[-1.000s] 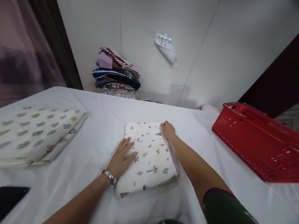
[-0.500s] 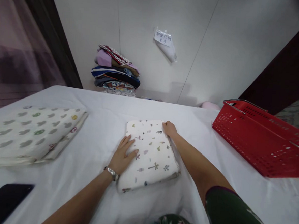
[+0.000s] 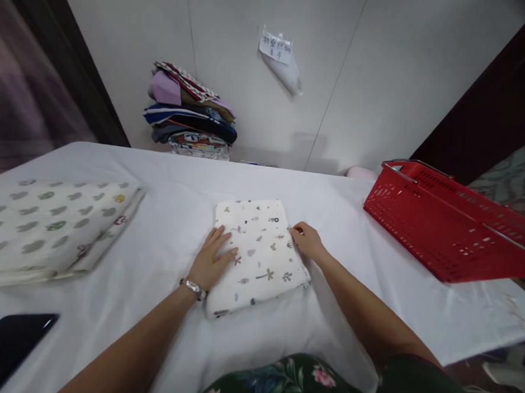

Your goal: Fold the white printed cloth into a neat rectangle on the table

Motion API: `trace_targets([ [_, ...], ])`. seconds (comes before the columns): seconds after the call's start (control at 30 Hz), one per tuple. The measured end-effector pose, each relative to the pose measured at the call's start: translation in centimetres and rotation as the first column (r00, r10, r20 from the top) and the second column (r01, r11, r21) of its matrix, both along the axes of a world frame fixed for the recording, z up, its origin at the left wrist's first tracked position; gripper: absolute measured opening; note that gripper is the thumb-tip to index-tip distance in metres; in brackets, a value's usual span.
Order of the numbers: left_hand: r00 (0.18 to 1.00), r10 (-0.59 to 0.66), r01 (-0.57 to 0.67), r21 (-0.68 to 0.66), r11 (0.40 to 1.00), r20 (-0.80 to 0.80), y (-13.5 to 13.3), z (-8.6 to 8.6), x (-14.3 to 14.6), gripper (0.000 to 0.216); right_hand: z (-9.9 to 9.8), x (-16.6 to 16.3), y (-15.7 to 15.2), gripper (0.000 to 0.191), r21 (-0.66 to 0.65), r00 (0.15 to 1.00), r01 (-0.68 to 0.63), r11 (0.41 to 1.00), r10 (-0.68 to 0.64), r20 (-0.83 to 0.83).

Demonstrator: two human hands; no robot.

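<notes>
A folded white cloth (image 3: 259, 249) with small printed plants and figures lies in the middle of the white-covered table (image 3: 172, 215). Across its left edge rests my left hand (image 3: 212, 255), fingers spread flat on the fabric, a bracelet at the wrist. My right hand (image 3: 308, 239) is at the cloth's right side edge, thumb and fingers pinched on the border. A second folded cloth (image 3: 51, 225), with grey, green and yellow shapes, lies apart on the left of the table.
At the right a red plastic basket (image 3: 447, 225) with metal handles stands on the table. A dark flat device (image 3: 8, 347) lies at the near left. Behind the table's far edge rises a stack of folded clothes (image 3: 192, 112) against the wall. A paper note (image 3: 276, 48) hangs there.
My right hand has slid from the cloth's far right corner nearer along its right edge. My left hand stays on the left edge. The whole view has shifted slightly.
</notes>
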State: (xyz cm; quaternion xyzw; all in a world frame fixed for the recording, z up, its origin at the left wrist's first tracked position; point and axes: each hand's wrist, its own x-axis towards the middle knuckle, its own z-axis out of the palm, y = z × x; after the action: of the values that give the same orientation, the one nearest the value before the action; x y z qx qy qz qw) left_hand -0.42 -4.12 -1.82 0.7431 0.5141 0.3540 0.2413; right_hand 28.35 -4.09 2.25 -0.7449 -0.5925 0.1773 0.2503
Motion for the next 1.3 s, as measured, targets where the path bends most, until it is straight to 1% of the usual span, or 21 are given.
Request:
trace_targets([
  [0.13,0.998,0.009,-0.008,-0.015,1.0,0.059,-0.1,0.2,0.1,0.053,0.2,-0.4,-2.9,0.03,0.006,1.0,0.009,1.0,-0.009,-0.016],
  [0.23,0.995,0.015,-0.012,-0.033,0.999,0.094,-0.2,0.3,0.2,0.052,0.5,-1.2,-3.9,0.032,0.006,1.0,-0.006,1.0,0.005,0.008],
  [0.33,0.992,0.021,-0.016,-0.043,0.999,0.128,-0.3,0.5,0.1,0.051,0.4,-1.5,-4.0,0.026,0.009,0.999,-0.016,1.0,0.016,0.047],
  [0.43,0.989,0.014,-0.009,-0.033,0.999,0.148,-0.3,0.7,0.1,0.052,-0.3,-1.2,-3.7,0.021,0.043,0.996,-0.002,0.999,-0.001,0.084],
  [0.6,0.988,0.009,-0.005,-0.023,1.0,0.155,-0.3,0.7,0.1,0.052,-1.8,-0.2,-3.3,0.022,0.006,0.996,0.028,1.0,-0.028,0.087],
  [0.7,0.988,0.017,-0.01,-0.044,0.999,0.152,-0.2,0.6,0.1,0.053,-2.1,0.0,-3.3,0.022,0.007,0.996,0.019,1.0,-0.02,0.093],
  [0.8,0.99,0.014,-0.006,-0.052,0.999,0.143,-0.2,0.6,0.1,0.054,-1.7,0.0,-3.5,0.023,-0.002,0.998,0.025,1.0,-0.025,0.065],
  [0.9,0.991,0.006,0.0,-0.047,0.999,0.136,-0.2,0.7,0.1,0.053,-0.9,-0.1,-4.3,0.027,0.0,0.999,0.041,0.999,-0.041,0.002],
  [1.07,0.99,-0.007,0.012,-0.036,0.999,0.138,-0.3,1.0,0.2,0.051,0.3,-0.1,-7.3,0.04,0.007,0.992,0.083,0.997,-0.082,-0.091],
  [1.2,0.991,-0.003,0.008,-0.04,0.999,0.136,-0.4,1.2,0.3,0.05,0.9,-0.6,-10.1,0.044,-0.04,0.996,0.048,0.998,-0.051,-0.076],
  [1.3,0.992,-0.002,0.007,-0.041,0.999,0.128,-0.4,1.2,0.3,0.048,0.9,-1.2,-11.4,0.039,-0.065,1.0,0.017,0.998,-0.017,0.002],
])
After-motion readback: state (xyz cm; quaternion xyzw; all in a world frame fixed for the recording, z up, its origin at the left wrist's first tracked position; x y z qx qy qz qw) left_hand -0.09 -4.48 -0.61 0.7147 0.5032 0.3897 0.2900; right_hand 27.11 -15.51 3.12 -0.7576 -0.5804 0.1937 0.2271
